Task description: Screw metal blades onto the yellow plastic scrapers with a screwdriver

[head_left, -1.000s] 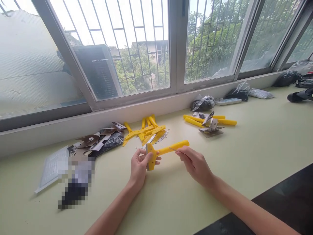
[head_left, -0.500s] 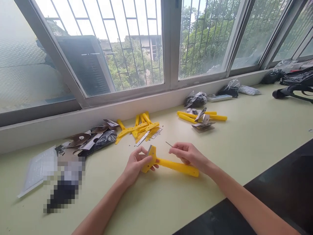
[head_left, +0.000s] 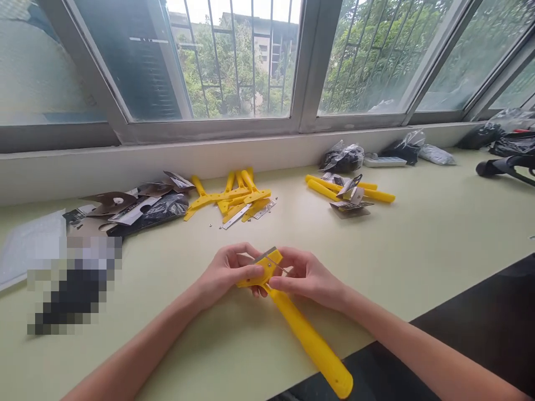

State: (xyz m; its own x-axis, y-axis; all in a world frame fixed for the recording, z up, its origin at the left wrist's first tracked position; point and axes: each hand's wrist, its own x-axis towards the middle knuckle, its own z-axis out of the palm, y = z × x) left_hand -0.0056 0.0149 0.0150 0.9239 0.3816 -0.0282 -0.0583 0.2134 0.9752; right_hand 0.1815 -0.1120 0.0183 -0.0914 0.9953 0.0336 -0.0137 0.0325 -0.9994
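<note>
My left hand (head_left: 229, 273) is closed around the head of a yellow scraper (head_left: 311, 337), thumb on its face and fingers behind. A grey blade edge shows along the top of the head, and a small screw sits in its face. The long handle slants down to the right, past the table's near edge. Pinched in my right hand (head_left: 305, 278) is a thin metal rod (head_left: 281, 267), which looks like a hex key. It lies across the head near the screw; whether its tip touches the screw I cannot tell. My right fingers are close against the head's right side.
Beyond my hands lies a pile of yellow scraper heads (head_left: 234, 196) with loose blades (head_left: 237, 216) and small nuts. Yellow handles (head_left: 324, 189) and folded cards (head_left: 351, 195) lie to the right. Packaging (head_left: 137, 209) covers the left. Bagged parts (head_left: 343, 156) line the windowsill wall.
The scraper has turned, so its handle now points down towards me. My right hand has moved left, bringing the metal rod to the scraper's head. The camera view has tilted down.
</note>
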